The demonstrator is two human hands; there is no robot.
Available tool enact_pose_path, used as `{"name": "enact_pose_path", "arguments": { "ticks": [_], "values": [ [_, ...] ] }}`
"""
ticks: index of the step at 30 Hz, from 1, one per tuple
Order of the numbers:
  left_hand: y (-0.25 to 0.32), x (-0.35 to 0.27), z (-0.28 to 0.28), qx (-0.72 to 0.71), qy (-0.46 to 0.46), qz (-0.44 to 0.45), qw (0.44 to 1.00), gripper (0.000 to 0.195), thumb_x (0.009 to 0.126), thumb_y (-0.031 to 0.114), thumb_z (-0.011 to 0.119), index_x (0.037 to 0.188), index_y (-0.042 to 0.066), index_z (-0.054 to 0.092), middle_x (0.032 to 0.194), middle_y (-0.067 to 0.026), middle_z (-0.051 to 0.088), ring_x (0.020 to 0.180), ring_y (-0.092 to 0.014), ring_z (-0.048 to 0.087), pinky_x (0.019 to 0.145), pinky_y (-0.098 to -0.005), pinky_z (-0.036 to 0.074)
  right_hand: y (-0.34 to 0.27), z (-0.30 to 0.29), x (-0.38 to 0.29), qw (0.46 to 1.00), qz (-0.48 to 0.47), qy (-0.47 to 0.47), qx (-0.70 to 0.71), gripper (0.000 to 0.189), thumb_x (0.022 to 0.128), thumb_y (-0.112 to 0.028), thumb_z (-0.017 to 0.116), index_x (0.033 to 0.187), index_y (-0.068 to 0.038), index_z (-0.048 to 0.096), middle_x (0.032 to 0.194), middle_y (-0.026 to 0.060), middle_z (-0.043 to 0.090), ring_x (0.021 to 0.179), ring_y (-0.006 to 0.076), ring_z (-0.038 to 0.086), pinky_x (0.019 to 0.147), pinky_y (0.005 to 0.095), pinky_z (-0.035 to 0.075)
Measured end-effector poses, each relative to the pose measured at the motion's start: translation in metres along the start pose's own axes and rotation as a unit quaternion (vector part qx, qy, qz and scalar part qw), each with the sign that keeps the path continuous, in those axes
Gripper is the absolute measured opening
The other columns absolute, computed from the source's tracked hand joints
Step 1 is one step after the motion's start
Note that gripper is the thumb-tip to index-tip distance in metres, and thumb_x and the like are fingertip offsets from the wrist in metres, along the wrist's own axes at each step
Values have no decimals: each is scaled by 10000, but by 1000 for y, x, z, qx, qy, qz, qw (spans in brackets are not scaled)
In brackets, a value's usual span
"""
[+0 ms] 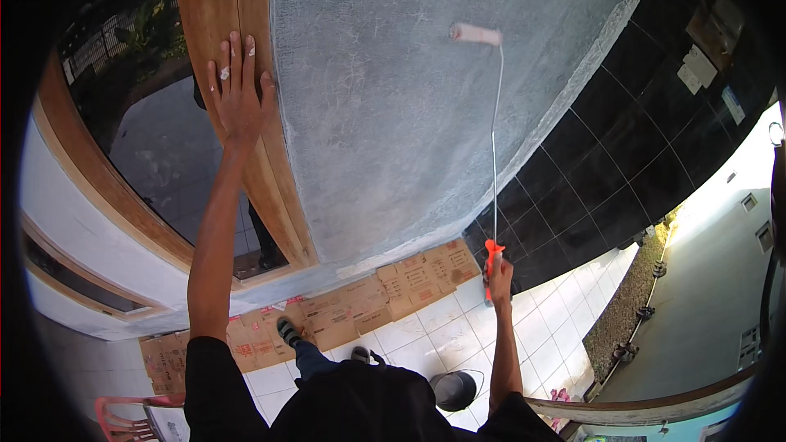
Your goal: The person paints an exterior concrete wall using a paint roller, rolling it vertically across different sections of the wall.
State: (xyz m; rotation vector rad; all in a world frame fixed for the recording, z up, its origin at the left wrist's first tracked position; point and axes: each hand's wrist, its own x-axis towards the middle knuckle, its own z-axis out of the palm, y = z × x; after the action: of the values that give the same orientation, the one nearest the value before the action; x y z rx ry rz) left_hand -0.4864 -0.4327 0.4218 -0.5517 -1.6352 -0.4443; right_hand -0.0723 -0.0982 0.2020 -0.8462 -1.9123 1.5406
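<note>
My left hand (238,98) lies flat on the wooden window frame (295,221), fingers spread, with white paint marks on several fingers. In my right hand (500,279) is the orange handle of a paint roller (494,184). A long bent metal rod leads up from the handle to a pale pinkish roller sleeve (476,34). The sleeve is slightly blurred and in front of the grey wall (368,123); whether it touches the surface I cannot tell. Fine crackled texture and patchy lighter areas show on that wall, which borders the window frame.
Flattened cardboard (344,307) covers the white floor tiles (442,331) along the wall's foot. A dark bucket (454,390) stands near my feet. Black tiles (589,178) adjoin the grey wall at right. A red plastic chair (123,423) is at lower left, beside the window glass (178,153) side.
</note>
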Motion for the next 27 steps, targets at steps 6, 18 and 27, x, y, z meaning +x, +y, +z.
{"name": "enact_pose_path", "arguments": {
  "ticks": [6, 18, 27],
  "values": [
    [3, -3, 1, -1, 3, 2, 1000, 551, 874, 205, 488, 1411, 124, 399, 1508, -46, 303, 1405, -199, 234, 1152, -421, 147, -61, 1, 53, 999, -37, -14, 38, 553, 950, -555, 397, 673, -81, 460, 498, -26, 401, 392, 53, 374, 360, 218, 287],
    [3, -7, 2, -3, 4, 7, 1000, 521, 922, 239, 436, 1425, 120, 375, 1508, -56, 298, 1404, -221, 237, 1146, -435, 143, 187, -55, -90, 962, 262, -62, -48, 560, 893, -589, 502, 594, -116, 473, 473, -35, 412, 364, 55, 370, 335, 229, 262],
    [6, -9, 6, 0, 15, 6, 1000, 548, 903, 237, 450, 1433, 133, 362, 1512, -46, 292, 1406, -207, 231, 1152, -423, 141, 136, -36, -23, 994, 106, 18, 36, 545, 927, -551, 463, 600, -115, 478, 472, -32, 425, 371, 55, 383, 341, 229, 281]
  ]
}}
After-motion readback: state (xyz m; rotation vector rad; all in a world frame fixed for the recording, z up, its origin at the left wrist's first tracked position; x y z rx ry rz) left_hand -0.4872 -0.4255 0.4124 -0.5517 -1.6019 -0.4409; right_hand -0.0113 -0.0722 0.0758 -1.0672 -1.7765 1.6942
